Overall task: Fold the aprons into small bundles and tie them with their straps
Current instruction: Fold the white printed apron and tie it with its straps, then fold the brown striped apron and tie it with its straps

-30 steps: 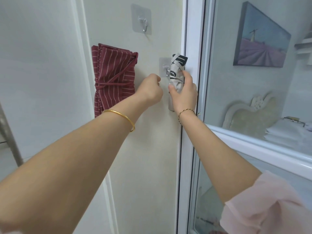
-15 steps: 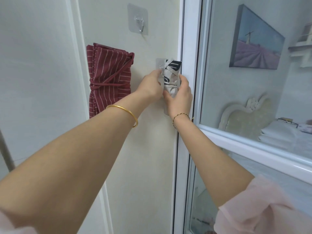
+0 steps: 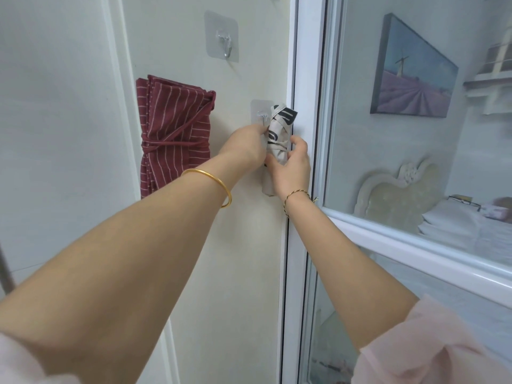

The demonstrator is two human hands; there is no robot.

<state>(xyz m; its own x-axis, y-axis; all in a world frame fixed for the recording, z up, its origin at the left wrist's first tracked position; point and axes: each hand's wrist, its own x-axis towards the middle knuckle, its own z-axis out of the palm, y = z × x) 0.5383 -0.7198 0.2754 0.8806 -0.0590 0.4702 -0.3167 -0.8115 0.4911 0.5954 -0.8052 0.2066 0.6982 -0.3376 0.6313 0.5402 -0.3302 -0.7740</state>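
Note:
A beige apron bundle [image 3: 280, 128] with black print, tied round with its own strap, is held upright against the wall at a clear adhesive hook [image 3: 260, 113]. My right hand [image 3: 291, 167] grips the bundle's lower half from the right. My left hand [image 3: 246, 146] pinches the bundle's left edge or its strap just below the hook; which of the two is hidden by the fingers. A dark red striped apron bundle [image 3: 173, 134], tied with its strap, hangs on the wall to the left.
A second adhesive hook [image 3: 223, 40] sits bare higher on the wall. A white door frame [image 3: 300, 134] with glass panes runs right beside the beige bundle. Behind the glass are a framed painting [image 3: 410, 73] and a bed headboard [image 3: 399, 195].
My left hand has come from beside the hook onto the bundle's left edge. My right hand has slid lower on the bundle. The camera has shifted slightly.

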